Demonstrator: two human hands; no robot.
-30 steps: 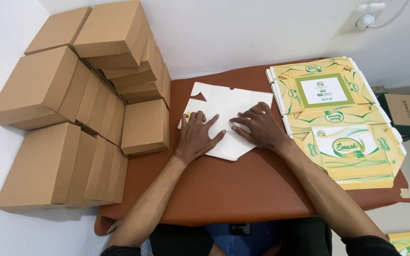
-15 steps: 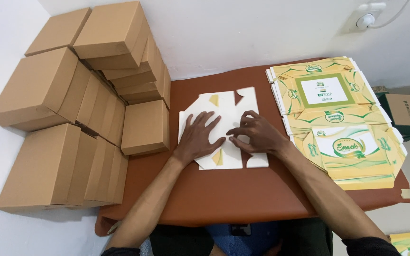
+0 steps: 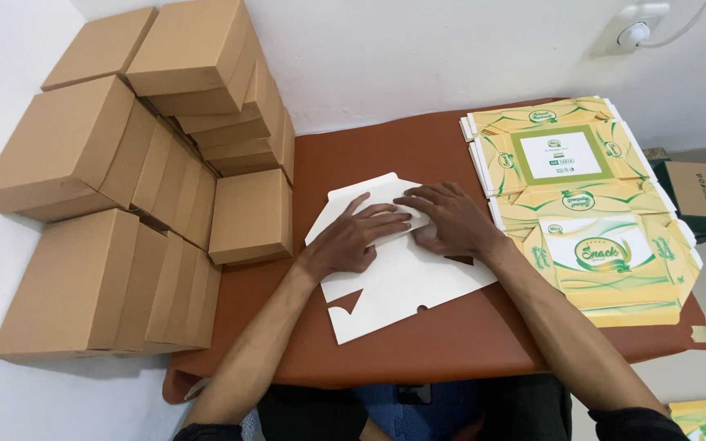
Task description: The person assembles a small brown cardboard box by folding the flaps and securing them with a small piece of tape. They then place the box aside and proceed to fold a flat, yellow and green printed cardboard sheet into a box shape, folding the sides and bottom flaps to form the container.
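White die-cut carton blank (image 3: 394, 278) lies plain side up near the middle of the brown table (image 3: 451, 343), folded partway — a flap doubled over at its far end. Left hand (image 3: 353, 237) flat, fingers spread, pressing the folded flap; right hand (image 3: 451, 219) flat beside it, fingertips meeting the left's on the fold. Neither hand grips anything. Stack of yellow-green printed flat blanks (image 3: 582, 204) just right of the hands. Brown folded boxes (image 3: 124, 188) piled at left — against the wall.
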